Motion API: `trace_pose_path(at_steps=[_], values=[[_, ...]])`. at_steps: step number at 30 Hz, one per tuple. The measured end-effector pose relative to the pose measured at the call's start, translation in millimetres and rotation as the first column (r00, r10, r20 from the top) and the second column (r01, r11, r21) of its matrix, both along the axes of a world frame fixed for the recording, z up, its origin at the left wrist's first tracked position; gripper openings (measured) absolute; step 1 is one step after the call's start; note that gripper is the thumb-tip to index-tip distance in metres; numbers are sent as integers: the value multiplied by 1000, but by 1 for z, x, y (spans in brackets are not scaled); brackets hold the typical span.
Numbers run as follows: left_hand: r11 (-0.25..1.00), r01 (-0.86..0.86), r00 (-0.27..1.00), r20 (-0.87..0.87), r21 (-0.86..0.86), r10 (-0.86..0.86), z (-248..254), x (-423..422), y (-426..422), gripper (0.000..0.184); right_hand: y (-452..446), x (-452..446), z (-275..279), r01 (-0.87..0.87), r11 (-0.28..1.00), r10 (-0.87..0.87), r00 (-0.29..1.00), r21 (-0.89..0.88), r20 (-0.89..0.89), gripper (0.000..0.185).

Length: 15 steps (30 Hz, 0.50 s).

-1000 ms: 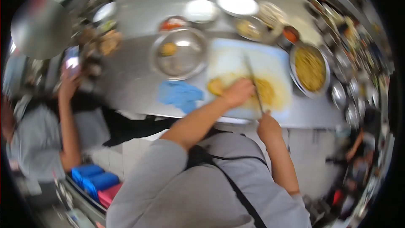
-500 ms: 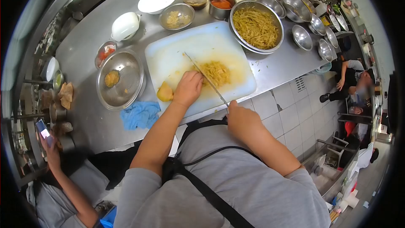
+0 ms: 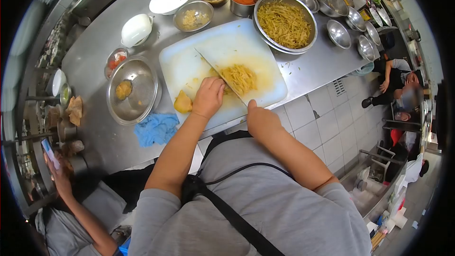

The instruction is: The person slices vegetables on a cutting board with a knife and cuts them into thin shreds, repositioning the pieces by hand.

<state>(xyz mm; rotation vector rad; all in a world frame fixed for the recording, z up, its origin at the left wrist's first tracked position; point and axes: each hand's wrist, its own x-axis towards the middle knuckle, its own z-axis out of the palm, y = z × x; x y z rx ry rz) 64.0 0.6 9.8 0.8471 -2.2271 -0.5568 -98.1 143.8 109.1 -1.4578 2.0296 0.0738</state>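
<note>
A white cutting board (image 3: 182,61) lies on the steel table. My right hand (image 3: 260,119) is closed round the handle of a long knife (image 3: 207,60), whose blade slants up and left across the board. Close beside the blade's left side, my left hand (image 3: 209,96) has its fingers curled and pressed down on a yellow piece, mostly hidden under them. To the right of the blade sits a pile of thin yellow shreds (image 3: 241,78). A larger yellow chunk (image 3: 183,102) rests at the board's lower left, near my left wrist.
Left of the board are a steel bowl (image 3: 137,109) with a yellow lump and a blue cloth (image 3: 156,129). A bowl of yellow-green shreds (image 3: 285,23) stands at the upper right. Small bowls line the back. Another person's hand (image 3: 60,180) holds a phone at the left.
The view has swung and sharpened since the first frame. Since the middle frame, my right hand and the knife have shifted slightly up and left; my left hand stays by the blade.
</note>
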Motion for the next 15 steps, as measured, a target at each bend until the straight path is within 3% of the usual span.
trace_pose_path(at_steps=[3, 9, 15], values=[[1000, 2, 1000, 24, 7, -2, -1, 2, -1, 11, 5, 0, 47, -28, 1000, 27, 999, 11, 30, 20], [1000, -15, 1000, -17, -7, 15, -4, 1, -2, 11, 2, 2, -14, -4, 996, 2, 1000, 88, 32, 25], [999, -24, 1000, -18, 22, 24, -2, 4, -1, 9, -12, -3, -15, -25, 995, 21, 999, 99, 37, 26]])
